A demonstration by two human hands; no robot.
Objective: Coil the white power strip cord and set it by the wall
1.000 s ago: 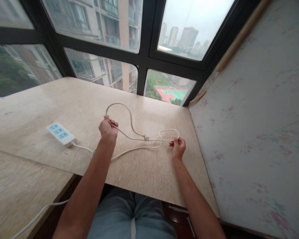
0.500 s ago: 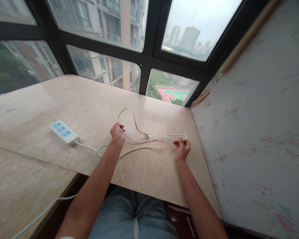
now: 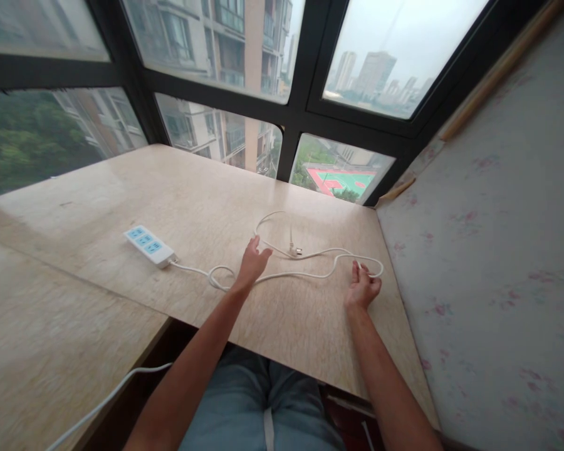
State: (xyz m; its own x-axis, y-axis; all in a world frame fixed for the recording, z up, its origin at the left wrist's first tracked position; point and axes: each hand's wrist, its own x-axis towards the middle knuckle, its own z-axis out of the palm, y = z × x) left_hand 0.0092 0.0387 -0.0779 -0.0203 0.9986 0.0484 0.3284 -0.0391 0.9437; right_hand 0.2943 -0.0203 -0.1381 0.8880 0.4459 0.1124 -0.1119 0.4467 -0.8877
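Note:
A white power strip (image 3: 150, 247) with blue socket faces lies at left on the tabletop. Its white cord (image 3: 301, 274) makes a small loop near the strip, then runs right to a bend and doubles back. My left hand (image 3: 255, 264) is open beside the cord's far part, thumb and fingers apart; whether a fingertip touches the cord I cannot tell. At the bend on the right, my right hand (image 3: 363, 288) is closed with the cord pinched in its fingertips. The plug (image 3: 295, 251), prongs facing right, is between the hands, close to the cord.
The marbled tabletop (image 3: 103, 200) meets a dark-framed window (image 3: 291, 119) at the back and a flowered wall (image 3: 489, 263) on the right. Another white cable (image 3: 117, 391) hangs at lower left by an open gap under the table edge.
My left hand has opened and let go of the cord. The cord's loop near the plug has changed shape. My right hand still pinches the bend. The whole view has shifted.

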